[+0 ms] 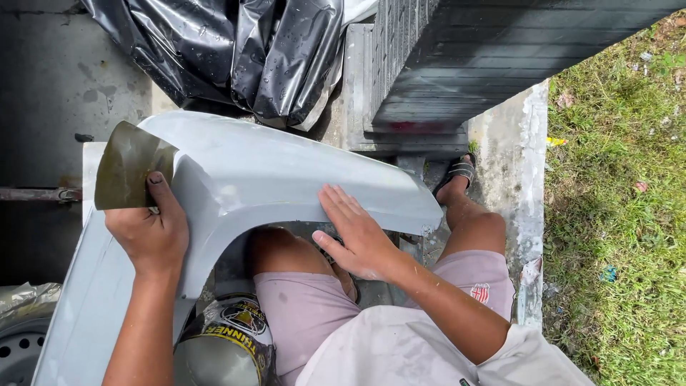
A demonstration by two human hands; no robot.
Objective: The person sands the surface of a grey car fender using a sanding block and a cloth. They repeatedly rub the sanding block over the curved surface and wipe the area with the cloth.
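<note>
A pale grey curved car fender panel [243,168] arches over my knees. My left hand [148,230] grips a wet, dark olive sheet of sandpaper [130,166] and holds it against the panel's left end. Flat on the panel's lower lip lies my right hand [357,236], fingers spread and holding nothing. I sit low, in pinkish shorts [304,311] and a pale shirt, with one sandalled foot [457,171] stretched ahead.
A metal can with a black and yellow label [229,347] stands between my left arm and my thigh. Wet black plastic sheeting [236,50] is bunched behind the panel. A dark slatted gate [486,50] rises ahead, grass [622,214] lies right, a tyre [18,343] bottom left.
</note>
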